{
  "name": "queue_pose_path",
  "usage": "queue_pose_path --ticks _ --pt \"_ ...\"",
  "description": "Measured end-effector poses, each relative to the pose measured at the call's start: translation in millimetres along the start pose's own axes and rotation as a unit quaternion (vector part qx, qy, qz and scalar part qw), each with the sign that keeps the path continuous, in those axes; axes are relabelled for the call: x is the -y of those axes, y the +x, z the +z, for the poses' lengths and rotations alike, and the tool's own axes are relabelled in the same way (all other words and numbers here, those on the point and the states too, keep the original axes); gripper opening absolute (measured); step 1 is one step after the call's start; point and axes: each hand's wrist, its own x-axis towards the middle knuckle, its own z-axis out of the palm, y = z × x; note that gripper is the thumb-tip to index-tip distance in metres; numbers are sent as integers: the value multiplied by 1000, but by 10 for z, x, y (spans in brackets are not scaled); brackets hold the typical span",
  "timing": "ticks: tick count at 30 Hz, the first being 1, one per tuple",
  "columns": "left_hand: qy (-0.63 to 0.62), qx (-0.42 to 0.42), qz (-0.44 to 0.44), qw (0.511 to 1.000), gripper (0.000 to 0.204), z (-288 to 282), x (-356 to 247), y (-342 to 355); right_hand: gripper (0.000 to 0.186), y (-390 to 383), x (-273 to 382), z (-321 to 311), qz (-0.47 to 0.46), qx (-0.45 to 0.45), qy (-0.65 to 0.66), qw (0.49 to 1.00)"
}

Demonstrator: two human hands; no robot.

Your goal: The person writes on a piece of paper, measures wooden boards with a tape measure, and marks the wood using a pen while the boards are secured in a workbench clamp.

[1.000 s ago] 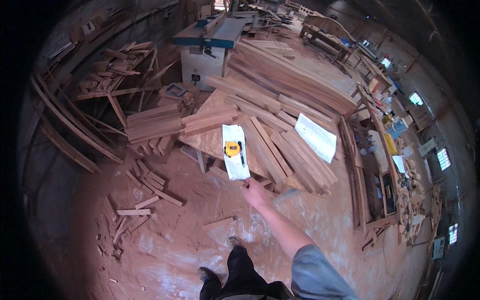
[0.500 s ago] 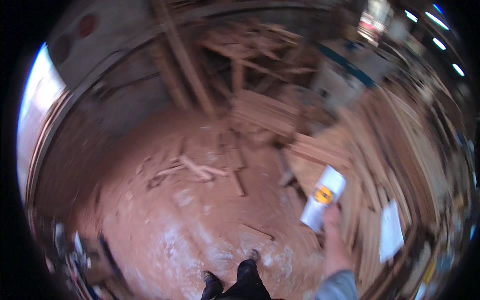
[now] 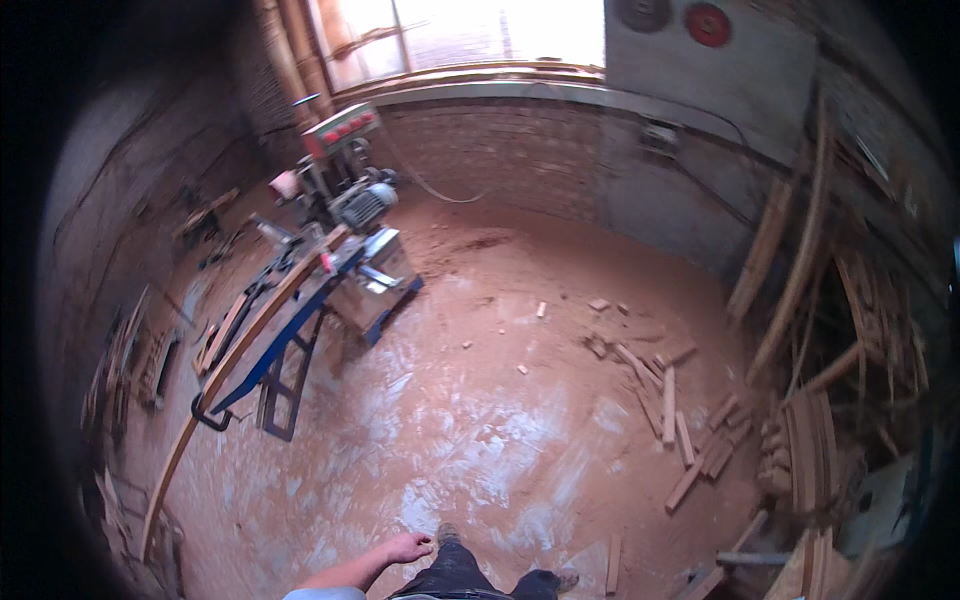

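Observation:
My left hand (image 3: 408, 547) hangs low beside my dark trousers (image 3: 462, 572), above the dusty floor. Its fingers curl loosely together, and I see nothing in them. My right hand is out of view. To the left stands a blue-framed woodworking machine (image 3: 300, 315) with a grey motor (image 3: 366, 205) and a control box with red buttons (image 3: 345, 128). A long curved wooden strip (image 3: 250, 340) runs along its table, with a dark C-clamp (image 3: 208, 415) at the near end.
Sawdust covers the floor (image 3: 450, 400). Several wood offcuts (image 3: 668, 405) lie scattered to the right, near stacked boards (image 3: 812, 450). Long planks (image 3: 800, 260) lean against the right wall. A bright window (image 3: 470, 40) is above the brick wall (image 3: 500, 150) at the back.
My view has swung left, from the wood stacks toward the machine and window. The right hand, with the white item bearing a yellow round mark, has left view; my left hand has come in.

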Motion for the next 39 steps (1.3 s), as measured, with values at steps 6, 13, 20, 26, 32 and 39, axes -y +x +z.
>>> queue_pose_path --ticks 6,13,20,26,32,39 --pt "-73 -42 -22 996 58 -39 1354 72 14 -1339 1024 1165 52 183 80 978" --pt "-177 -153 -183 955 54 -729 2830 34 9 -2517 1451 2023 164 318 72 931" --pt "-251 -216 -199 923 50 -1537 3020 91 14 -2717 1953 2943 173 413 57 892" --pt "-350 -219 -174 894 53 -2308 2756 85 10 -3518 3032 4802 164 508 59 843" --pt "-344 -301 -245 855 51 -3022 3081 -80 10 -4901 4338 6123 65 678 6 732" --pt "-444 -484 -181 732 38 -4111 3041 -115 15 -6194 5867 6421 -58 791 33 608"
